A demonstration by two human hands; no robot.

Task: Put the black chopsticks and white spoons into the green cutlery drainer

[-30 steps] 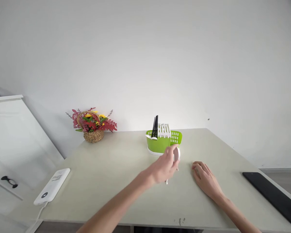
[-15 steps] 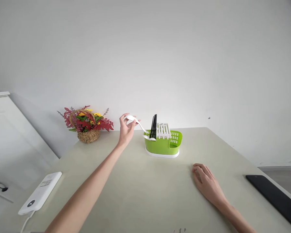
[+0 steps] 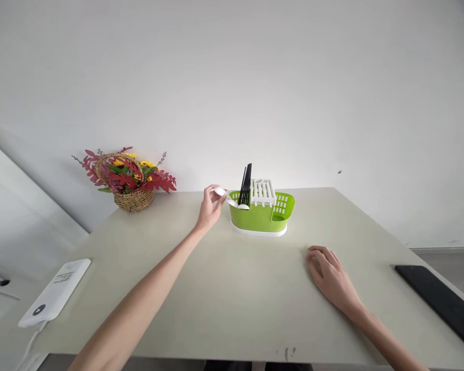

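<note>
My left hand [image 3: 211, 207] is closed on a white spoon [image 3: 219, 191], its bowl up at the fingers and its handle dipping over the left end of the green cutlery basket [image 3: 251, 220]. Two more white spoons [image 3: 243, 206] stand in that end of the basket, bowls showing at the rim. Beside them lean several black chopsticks [image 3: 246, 185]. A white slatted rack [image 3: 263, 191] sits across the basket's middle. Lying on the table in front and to the right of the basket, my right hand [image 3: 330, 275] holds nothing, its fingers loosely bent and partly apart.
A wicker basket of artificial flowers [image 3: 134, 200] stands at the back left. Near the left edge lies a white device [image 3: 56, 293] with a cable. A long black flat object [image 3: 436, 304] lies along the right edge of the table [image 3: 216, 304]. The wall is behind.
My left hand has brought the spoon rightward and lower, its handle now inside the basket's left end. My right hand stays put on the table. The view has tilted slightly down.
</note>
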